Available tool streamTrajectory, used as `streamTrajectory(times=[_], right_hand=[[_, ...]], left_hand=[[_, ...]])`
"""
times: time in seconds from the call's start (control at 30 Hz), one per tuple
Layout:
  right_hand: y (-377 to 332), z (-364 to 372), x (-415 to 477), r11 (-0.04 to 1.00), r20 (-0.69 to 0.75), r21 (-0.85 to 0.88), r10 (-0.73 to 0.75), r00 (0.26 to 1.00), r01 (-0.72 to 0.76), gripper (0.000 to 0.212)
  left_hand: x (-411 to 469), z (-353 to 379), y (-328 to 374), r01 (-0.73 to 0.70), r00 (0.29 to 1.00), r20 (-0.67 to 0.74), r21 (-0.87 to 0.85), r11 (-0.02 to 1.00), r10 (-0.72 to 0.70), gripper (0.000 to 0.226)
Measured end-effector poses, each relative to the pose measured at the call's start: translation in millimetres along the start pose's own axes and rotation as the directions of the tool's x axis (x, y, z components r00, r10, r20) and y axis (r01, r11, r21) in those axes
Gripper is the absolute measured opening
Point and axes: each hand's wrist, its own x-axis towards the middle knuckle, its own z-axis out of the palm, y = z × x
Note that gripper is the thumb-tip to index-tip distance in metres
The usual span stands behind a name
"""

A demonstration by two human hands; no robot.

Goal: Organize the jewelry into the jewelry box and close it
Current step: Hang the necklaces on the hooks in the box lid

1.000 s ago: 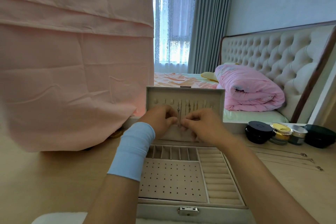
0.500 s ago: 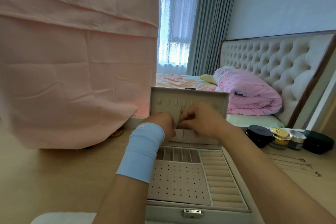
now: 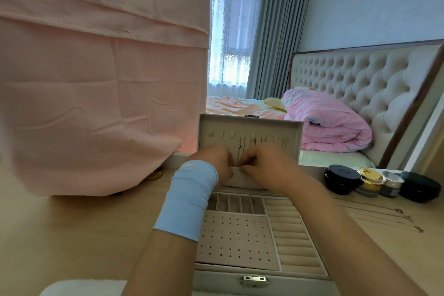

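A beige jewelry box stands open on the wooden table, its lid upright with a row of hooks. Thin necklaces hang from the middle hooks. My left hand, with a light blue wristband, and my right hand meet at the lid's lower pocket, fingers curled and pinching the lower end of a hanging necklace. The tray below has a dotted earring panel, small slots and ring rolls. Three more thin necklaces lie on the table to the right.
A pink cloth drapes over something at the left, reaching the table. Black, gold and silver cosmetic jars stand at the right rear. A bed with a pink quilt lies behind. A white object sits at the near edge.
The view has shifted a little. Both hands have stayed together at the lid, dropping slightly from the hooks toward the lower pocket while working the necklace.
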Motion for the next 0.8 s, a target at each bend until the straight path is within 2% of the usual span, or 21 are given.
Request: streamTrajectory(times=[0.1, 0.17, 0.33, 0.5, 0.63, 0.8], right_hand=[[3.8, -17.5, -7.9, 0.998, -0.115, 0.047, -0.032, 0.993, 0.038, 0.008], [14.5, -30.2, -15.3, 0.998, -0.131, 0.049, -0.028, 0.991, 0.034, 0.004], [65.8, -55.4, -40.0, 0.996, -0.041, 0.029, 0.085, 0.996, -0.084, 0.007], [125.4, -56.6, -71.5, 0.977, 0.102, -0.037, 0.214, 0.972, -0.211, 0.010], [160.0, -45.2, -82.4, 0.937, 0.142, -0.161, 0.332, 0.933, -0.309, 0.019], [185.1, -30.4, -85.4, 0.920, 0.199, -0.165, 0.383, 0.902, -0.354, 0.025]], left_hand=[[-3.9, -1.8, 9.7, -0.079, 0.995, -0.066, -0.014, 0.997, 0.078, 0.026], [-6.9, 0.6, 20.5, -0.145, 0.984, -0.115, -0.051, 0.988, 0.139, 0.024], [-13.8, 24.5, 58.8, -0.271, 0.960, -0.109, -0.139, 0.953, 0.257, 0.026], [-15.7, 60.3, 104.9, -0.334, 0.942, -0.001, -0.117, 0.935, 0.337, 0.026], [0.9, 88.2, 138.4, -0.342, 0.936, 0.101, 0.018, 0.940, 0.338, 0.031], [28.3, 121.7, 169.5, -0.338, 0.924, 0.266, 0.241, 0.910, 0.273, 0.038]])
